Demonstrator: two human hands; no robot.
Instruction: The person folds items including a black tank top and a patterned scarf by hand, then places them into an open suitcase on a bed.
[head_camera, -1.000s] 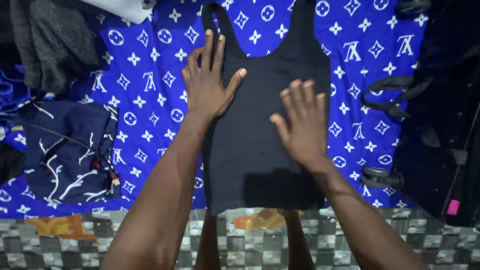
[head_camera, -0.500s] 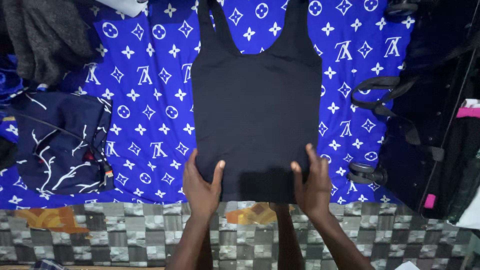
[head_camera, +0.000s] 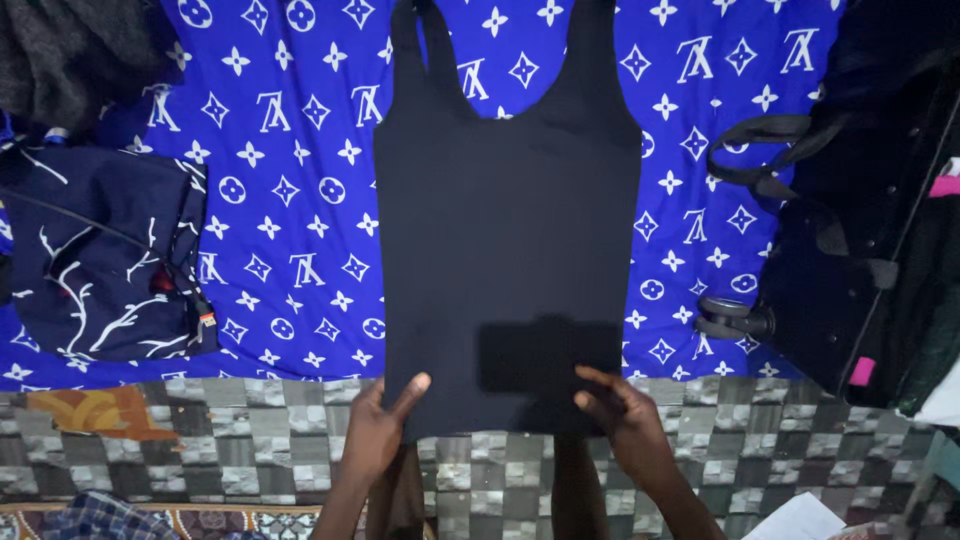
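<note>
Both hands have slid down to the black tank top's (head_camera: 505, 220) bottom hem: left hand (head_camera: 378, 428) and right hand (head_camera: 622, 415) pinch its corners, overhanging the blue bedsheet's (head_camera: 290, 230) edge.

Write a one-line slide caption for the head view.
Left hand and right hand grip the hem of a black tank top spread on a blue patterned sheet.

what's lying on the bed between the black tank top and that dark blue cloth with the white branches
In the head view, only bare blue patterned bedsheet lies between the black tank top and the dark blue branch-print cloth.
</note>
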